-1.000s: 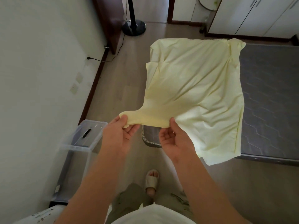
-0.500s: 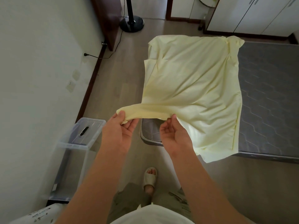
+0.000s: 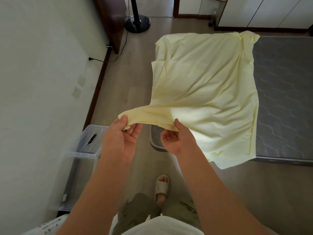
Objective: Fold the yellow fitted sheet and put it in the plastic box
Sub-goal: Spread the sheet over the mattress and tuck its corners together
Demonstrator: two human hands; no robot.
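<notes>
- The left grip pinches a bunched corner of the yellow sheet, with the thumb on top of the cloth and the fingers curled beneath it.
- The right grip grasps the same near edge further along, thumb raised against the fabric and fingers curled under it.
- Between the two grips the edge runs as a short, taut, gathered band, held up in the air above the floor.
- The rest of the sheet spreads away from the person over the left part of a grey mattress. It is creased, and its near right corner hangs over the mattress edge.
- The clear plastic box stands on the floor against the wall, left of the left forearm and well apart from the sheet.
- None of the sheet is in the box. Its walls are see-through, and a dark handle-like part shows on its top. Whether a lid closes it cannot be told.
- A fan base stands on the floor at the far side, with a black cable running to a plug on the left wall.
- White cupboard doors stand beyond the mattress.
- One foot in a pale slipper rests on the floor between the forearms.
</notes>
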